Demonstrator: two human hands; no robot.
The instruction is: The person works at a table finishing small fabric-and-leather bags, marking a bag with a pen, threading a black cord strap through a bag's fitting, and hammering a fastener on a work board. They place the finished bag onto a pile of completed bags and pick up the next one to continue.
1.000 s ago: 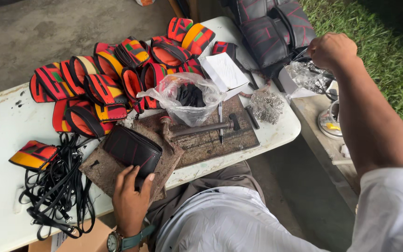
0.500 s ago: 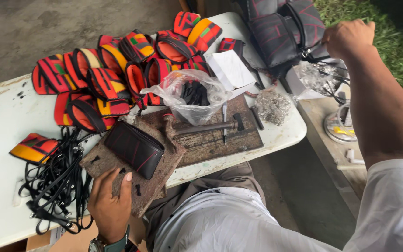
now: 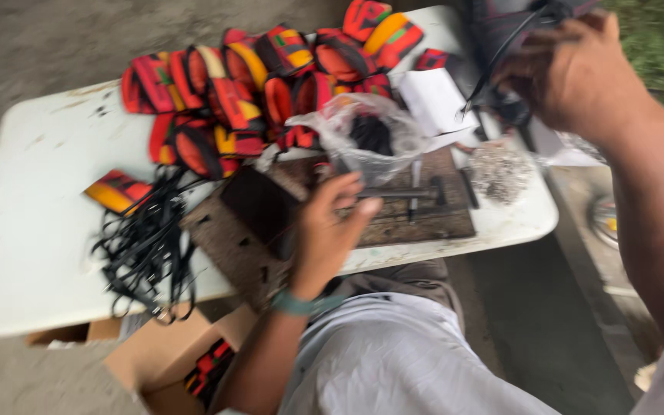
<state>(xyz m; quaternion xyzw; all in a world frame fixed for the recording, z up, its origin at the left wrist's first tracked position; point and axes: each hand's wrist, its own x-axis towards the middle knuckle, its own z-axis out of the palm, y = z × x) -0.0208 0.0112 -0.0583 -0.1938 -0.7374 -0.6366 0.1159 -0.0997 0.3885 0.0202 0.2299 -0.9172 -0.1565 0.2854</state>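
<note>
At the left edge of the white surface (image 3: 32, 253) lies a lone striped pouch in orange, red and black (image 3: 117, 190), and just beside it a tangle of thin black cords (image 3: 144, 250) spills over the near rim; they look light and limp, likely to snag one another unless drawn out singly by an end. Below them an open brown cardboard box (image 3: 155, 361) stands under the surface, with more striped cloth showing inside. Farther back a heap of the same striped pouches (image 3: 240, 84) covers the middle of the surface, soft and easy to pinch at a seam. Nearer, a dark flat wallet-like case (image 3: 259, 206) rests on a worn wooden board (image 3: 228, 246), and the left hand (image 3: 328, 230) hovers over its right end with fingers loosely spread, gripping nothing; the case looks supple yet firm enough to lift by an edge. Behind the fingers a clear plastic bag (image 3: 363, 131) holds dark pieces, crinkly and slippery. A white folded card or paper (image 3: 436, 100) lies beside it. On the right, the right hand (image 3: 570, 73) is raised and closed on what seems, through the blur, a thin black strap (image 3: 493, 65).
</note>
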